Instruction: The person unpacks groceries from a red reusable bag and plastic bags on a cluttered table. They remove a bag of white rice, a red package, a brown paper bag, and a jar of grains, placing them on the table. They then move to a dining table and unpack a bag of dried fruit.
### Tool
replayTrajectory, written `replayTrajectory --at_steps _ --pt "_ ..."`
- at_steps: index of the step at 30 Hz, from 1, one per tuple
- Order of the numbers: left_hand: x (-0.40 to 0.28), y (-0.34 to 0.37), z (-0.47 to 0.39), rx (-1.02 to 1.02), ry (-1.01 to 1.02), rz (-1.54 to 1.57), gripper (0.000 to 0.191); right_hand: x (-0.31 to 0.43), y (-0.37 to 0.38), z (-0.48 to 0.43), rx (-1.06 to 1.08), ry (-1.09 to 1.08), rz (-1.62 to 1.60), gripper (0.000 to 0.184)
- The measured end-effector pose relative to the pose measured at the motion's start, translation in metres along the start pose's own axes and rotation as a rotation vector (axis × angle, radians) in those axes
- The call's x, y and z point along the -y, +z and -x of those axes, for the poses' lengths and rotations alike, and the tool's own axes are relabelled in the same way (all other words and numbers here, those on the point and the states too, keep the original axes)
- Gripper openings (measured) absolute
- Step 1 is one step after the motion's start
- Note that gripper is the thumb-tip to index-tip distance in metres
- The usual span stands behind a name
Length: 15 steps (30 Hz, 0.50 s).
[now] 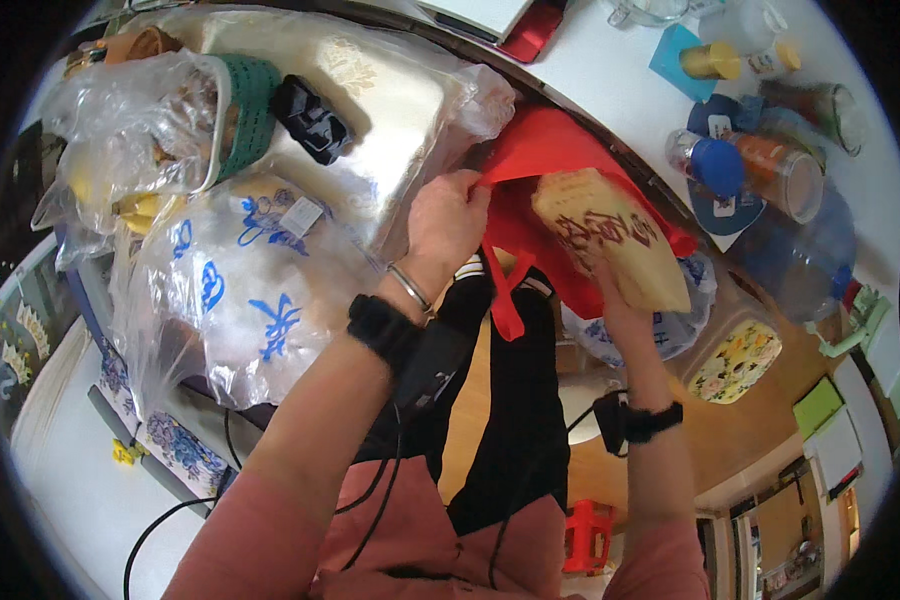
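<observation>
My left hand (450, 214) pinches the rim of a red fabric bag (547, 146) whose mouth gapes towards me, with one strap dangling below. In my right hand (621, 304) is a tan paper packet (607, 236) with dark brown writing, held by its lower side. The packet lies at the bag's mouth, in front of the red lining; whether its far end is inside I cannot tell. Part of my right hand's fingers is hidden by the packet. Left of my left hand lies a clear plastic bag (262, 300) with blue printing.
A green basket (251, 112) wrapped in clear plastic stands at the upper left, beside a black plastic tray (311, 120). Bottles and jars, one with a blue lid (718, 169), crowd the white table (607, 75). A floral-patterned bin (735, 361) and a red stool (589, 536) are lower right.
</observation>
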<state>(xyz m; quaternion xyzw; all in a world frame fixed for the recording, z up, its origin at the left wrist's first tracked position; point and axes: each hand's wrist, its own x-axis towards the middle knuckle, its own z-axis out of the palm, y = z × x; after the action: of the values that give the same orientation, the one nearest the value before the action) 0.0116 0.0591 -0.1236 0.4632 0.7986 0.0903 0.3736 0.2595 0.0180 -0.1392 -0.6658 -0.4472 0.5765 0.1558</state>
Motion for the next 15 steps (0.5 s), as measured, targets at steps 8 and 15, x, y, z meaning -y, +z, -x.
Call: replayTrajectory --at_steps 8,15 --pt "-0.020 -0.011 0.021 0.160 0.195 -0.074 0.065 0.078 -0.070 0.077 -0.267 0.145 0.001 0.047" --pt "-0.081 -0.052 0.058 0.419 0.490 0.640 0.089 0.145 -0.138 0.127 -0.209 0.053 -0.064 0.051"
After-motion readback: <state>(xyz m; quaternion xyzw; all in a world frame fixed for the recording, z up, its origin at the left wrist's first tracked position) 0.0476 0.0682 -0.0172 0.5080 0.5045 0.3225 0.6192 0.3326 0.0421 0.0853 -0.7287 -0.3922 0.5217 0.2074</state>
